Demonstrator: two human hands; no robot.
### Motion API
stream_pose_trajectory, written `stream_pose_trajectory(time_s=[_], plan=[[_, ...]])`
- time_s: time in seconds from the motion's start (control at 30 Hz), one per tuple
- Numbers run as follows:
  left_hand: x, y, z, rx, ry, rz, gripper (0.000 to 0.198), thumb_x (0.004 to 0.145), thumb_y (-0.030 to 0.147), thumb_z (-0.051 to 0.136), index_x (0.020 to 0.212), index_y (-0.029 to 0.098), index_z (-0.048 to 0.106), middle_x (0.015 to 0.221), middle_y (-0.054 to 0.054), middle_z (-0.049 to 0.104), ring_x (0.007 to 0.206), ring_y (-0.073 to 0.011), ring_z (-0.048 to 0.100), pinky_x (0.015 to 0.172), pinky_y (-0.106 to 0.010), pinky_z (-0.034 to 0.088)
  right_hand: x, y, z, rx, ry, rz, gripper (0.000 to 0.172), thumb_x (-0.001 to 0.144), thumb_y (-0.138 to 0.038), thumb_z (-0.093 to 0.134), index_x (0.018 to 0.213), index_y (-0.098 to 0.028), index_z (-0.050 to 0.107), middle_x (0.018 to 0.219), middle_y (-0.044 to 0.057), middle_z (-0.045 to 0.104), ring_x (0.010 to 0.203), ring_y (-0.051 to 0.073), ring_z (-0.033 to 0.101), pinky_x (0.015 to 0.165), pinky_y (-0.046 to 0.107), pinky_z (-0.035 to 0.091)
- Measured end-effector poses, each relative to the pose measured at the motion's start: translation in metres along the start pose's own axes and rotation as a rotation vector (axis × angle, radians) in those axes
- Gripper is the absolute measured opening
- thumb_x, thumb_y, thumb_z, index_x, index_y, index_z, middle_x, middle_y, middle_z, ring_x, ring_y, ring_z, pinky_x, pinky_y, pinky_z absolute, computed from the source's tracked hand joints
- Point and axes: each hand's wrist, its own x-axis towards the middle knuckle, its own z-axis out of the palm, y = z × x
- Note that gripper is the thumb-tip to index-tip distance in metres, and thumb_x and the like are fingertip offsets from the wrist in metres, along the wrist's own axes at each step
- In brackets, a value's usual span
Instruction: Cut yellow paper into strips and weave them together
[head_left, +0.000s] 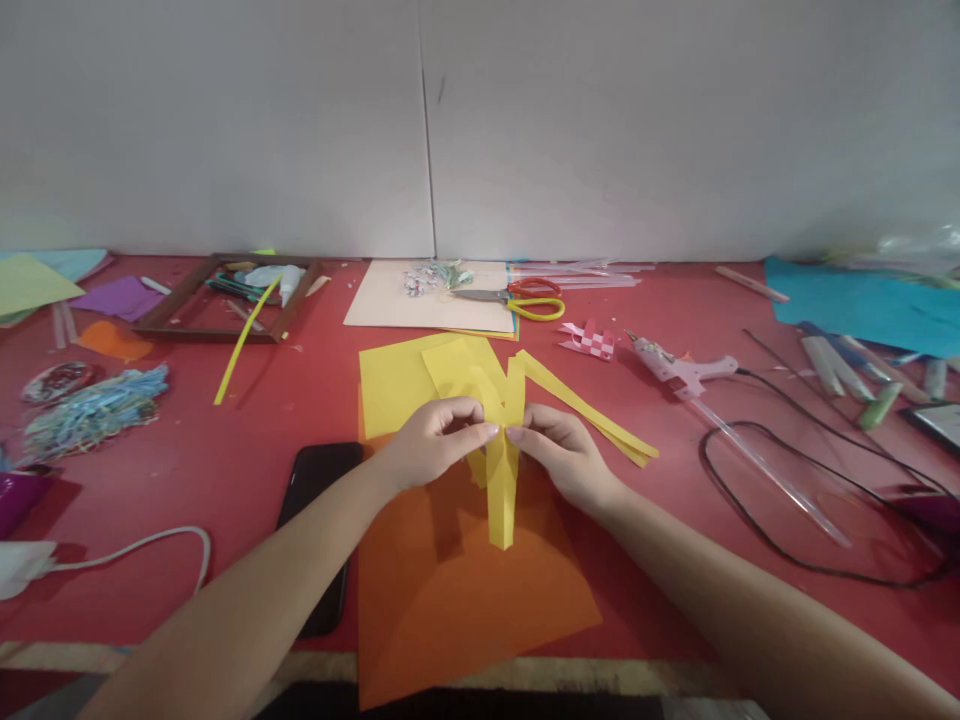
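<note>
Between my two hands are yellow paper strips (pixel 502 500), folded, with one end hanging down toward me and others rising above my fingers. My left hand (pixel 442 440) pinches them from the left with thumb and fingers. From the right, my right hand (pixel 559 450) pinches the same strips, its thumb tip close to the left one. Under the hands lie an orange paper sheet (pixel 465 630) and, behind it, a yellow paper sheet (pixel 386 385). More yellow strips (pixel 592 405) lie slanting to the right of my right hand.
A black phone (pixel 319 490) lies under my left forearm. Scissors (pixel 525 297) rest on pale paper (pixel 375 300) at the back. A pink woven paper piece (pixel 589 341), a glue gun (pixel 679 365) with its black cord (pixel 750 540), and a wooden frame (pixel 172 310) surround the work.
</note>
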Motion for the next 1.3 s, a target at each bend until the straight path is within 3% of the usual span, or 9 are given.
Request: stream_pose_trajectory(time_s=[1.07, 1.3], plan=[[-0.0001, -0.0005, 0.0004, -0.041, 0.073, 0.001, 0.031, 0.09, 0.041, 0.058, 0.071, 0.017, 0.054, 0.061, 0.005, 0.043, 0.057, -0.0088, 0.037, 0.056, -0.025, 0.029, 0.0009, 0.0012, 0.0, -0.01, 0.076, -0.097, 0.029, 0.086, -0.041, 0.066, 0.068, -0.019, 0.058, 0.059, -0.004, 0.054, 0.052, 0.01, 0.049, 0.052, 0.023, 0.04], [-0.0019, -0.0028, 0.0017, -0.08, -0.133, -0.038, 0.032, 0.087, 0.047, 0.059, 0.076, 0.017, 0.057, 0.069, 0.002, 0.049, 0.064, -0.0114, 0.045, 0.059, -0.026, 0.036, 0.0012, 0.0017, -0.0006, 0.007, 0.092, -0.087, 0.031, 0.086, -0.042, 0.066, 0.068, -0.019, 0.057, 0.058, -0.004, 0.054, 0.052, 0.009, 0.049, 0.051, 0.023, 0.042]])
